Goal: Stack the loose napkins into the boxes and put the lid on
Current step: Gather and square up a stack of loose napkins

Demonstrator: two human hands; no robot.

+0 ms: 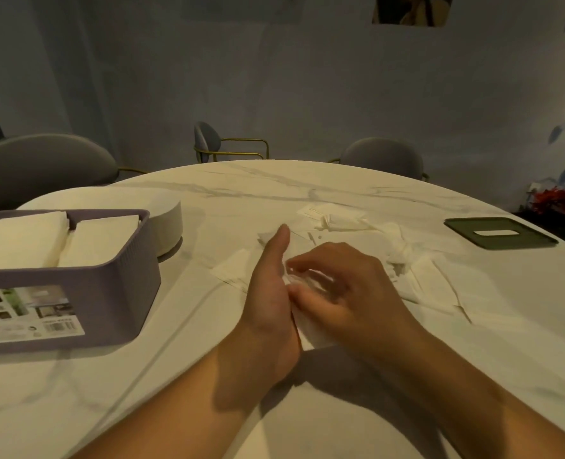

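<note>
1. On the near middle of the marble table (pixel 75 392), both forearms reach in from the bottom edge and meet, with the hands pressed close together.
2. The left hand (pixel 267 293) stands on its edge, palm turned to the right and thumb stretched straight away from the person. Its fingers are hidden behind the right hand, so I cannot tell whether they grasp anything.
3. The right hand (pixel 337 283) lies palm down and angled to the left. Its fingers are curled, and it grips a white held napkin (pixel 311 336) that sits bunched between the two palms, one corner showing below the wrists.
4. More loose napkins (pixel 423 279) lie scattered flat and crumpled on the table just beyond and to the right of the hands, with one sheet also to their left.
5. A purple box (pixel 75 283) stands at the left, well apart from the hands, with two stacked napkins piles (pixel 25 240) side by side inside it.
6. The green lid (pixel 499 231), with a slot in its middle, lies flat at the far right of the table.
7. A round white object (pixel 165 220) sits just behind the box, and grey chairs (pixel 42 164) stand round the far rim.
</note>
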